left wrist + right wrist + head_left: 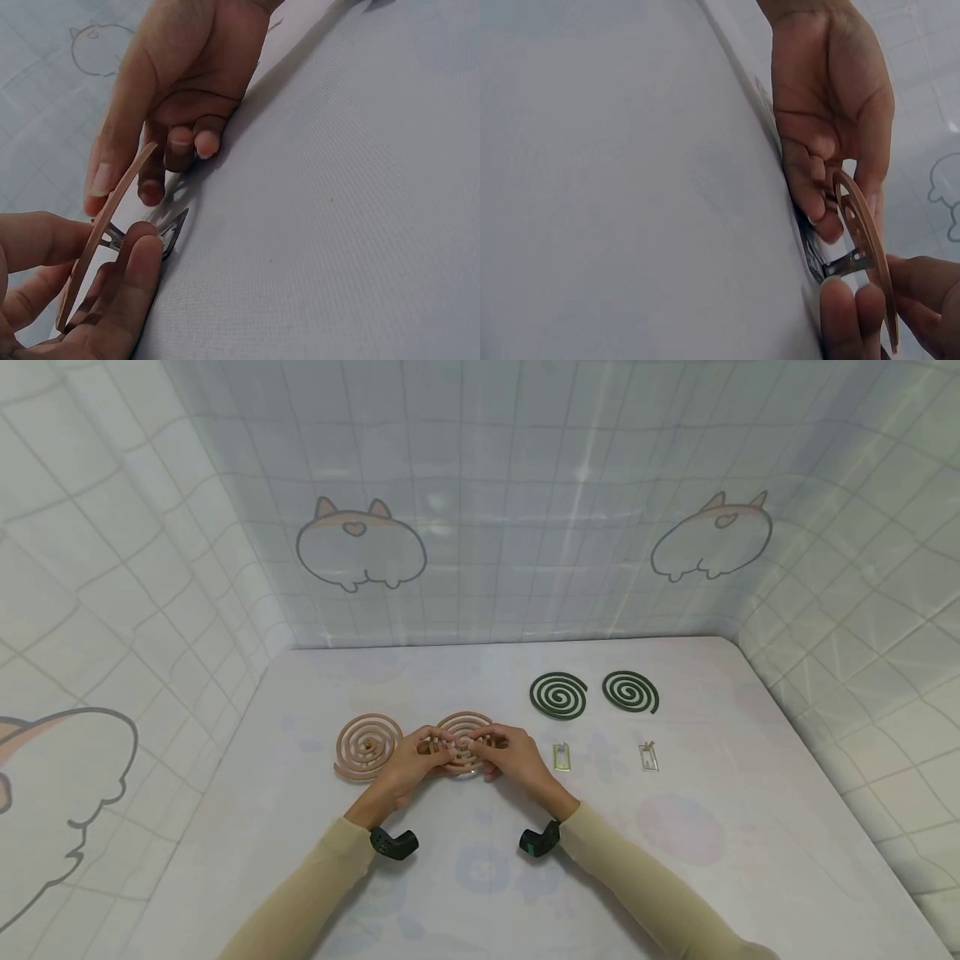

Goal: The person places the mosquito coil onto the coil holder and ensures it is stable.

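Note:
Both hands work on a brown mosquito coil (463, 718) at the table's middle. My left hand (411, 760) grips its left side, with fingers above and below in the left wrist view. From the right, my right hand (519, 755) pinches the same coil near its centre. Edge-on in the right wrist view, the coil (866, 229) is tilted over a small metal stand (846, 265), whose upright reaches the coil's underside. Fingers partly cover the stand. Just left of my left hand lies a second brown coil (358, 744), with a small gold-coloured bit at its centre.
Two dark green coils, one nearer the middle (558, 696) and one farther right (630, 692), lie at the back right. In front of them are a gold-coloured metal stand (562, 757) and a silver one (648, 757). Tile-patterned walls enclose the white table (480, 910).

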A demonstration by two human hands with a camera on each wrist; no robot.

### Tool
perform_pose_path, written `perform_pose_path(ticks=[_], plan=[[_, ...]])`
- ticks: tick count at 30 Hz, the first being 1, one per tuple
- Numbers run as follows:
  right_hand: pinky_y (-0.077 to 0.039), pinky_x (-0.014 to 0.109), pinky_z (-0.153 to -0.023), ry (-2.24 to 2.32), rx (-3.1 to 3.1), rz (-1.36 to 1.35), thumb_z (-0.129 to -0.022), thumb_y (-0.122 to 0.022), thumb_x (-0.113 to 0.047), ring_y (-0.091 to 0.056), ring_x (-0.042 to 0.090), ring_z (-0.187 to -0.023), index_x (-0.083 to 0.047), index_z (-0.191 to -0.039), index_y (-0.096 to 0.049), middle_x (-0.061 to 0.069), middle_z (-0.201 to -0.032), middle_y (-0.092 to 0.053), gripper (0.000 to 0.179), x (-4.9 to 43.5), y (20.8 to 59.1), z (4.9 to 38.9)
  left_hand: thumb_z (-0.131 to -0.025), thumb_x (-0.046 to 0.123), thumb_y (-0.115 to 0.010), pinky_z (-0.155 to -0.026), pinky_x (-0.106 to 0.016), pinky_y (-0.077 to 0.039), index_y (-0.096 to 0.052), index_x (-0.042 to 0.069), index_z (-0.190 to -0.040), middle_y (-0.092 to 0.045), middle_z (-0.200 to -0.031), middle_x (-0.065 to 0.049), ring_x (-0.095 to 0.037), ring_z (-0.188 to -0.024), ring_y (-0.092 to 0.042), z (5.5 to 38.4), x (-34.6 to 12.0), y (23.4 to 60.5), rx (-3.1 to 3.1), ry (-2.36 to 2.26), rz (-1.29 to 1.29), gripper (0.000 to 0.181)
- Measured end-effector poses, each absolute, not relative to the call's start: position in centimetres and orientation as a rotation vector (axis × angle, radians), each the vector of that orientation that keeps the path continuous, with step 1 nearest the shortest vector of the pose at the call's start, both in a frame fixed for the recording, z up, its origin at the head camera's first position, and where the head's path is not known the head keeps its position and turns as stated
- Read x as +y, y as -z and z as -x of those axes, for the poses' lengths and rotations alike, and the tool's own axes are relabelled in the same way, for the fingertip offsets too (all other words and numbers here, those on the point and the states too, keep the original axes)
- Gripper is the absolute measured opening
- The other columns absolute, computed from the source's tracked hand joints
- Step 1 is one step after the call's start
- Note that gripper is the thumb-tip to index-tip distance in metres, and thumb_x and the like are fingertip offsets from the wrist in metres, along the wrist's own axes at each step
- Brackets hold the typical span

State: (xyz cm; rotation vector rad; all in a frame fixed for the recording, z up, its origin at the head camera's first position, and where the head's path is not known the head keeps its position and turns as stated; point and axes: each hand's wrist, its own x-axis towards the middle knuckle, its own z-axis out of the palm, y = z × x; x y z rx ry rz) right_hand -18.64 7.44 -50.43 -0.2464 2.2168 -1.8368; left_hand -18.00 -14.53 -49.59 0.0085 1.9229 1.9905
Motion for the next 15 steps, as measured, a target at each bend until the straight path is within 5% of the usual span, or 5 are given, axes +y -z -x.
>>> perform_pose_path(ticks=[15], plan=[[-0.061, 0.038, -0.056, 1.911, 2.111, 0.282, -0.097, -0.076, -0.021, -0.062, 0.019, -0.058, -0.009, -0.125, -0.071, 0.013, -0.08, -0.063, 0.03, 8.16, 50.71, 18.75, -0.1, 0.001, -0.066, -0.085, -0.043, -0.061, -0.054, -0.003, -0.134, -0.064, -0.113, -0.024, -0.033, -0.09, -0.074, 17.74, -14.93, 49.65, 1.869, -2.03, -0.038, 0.036]])
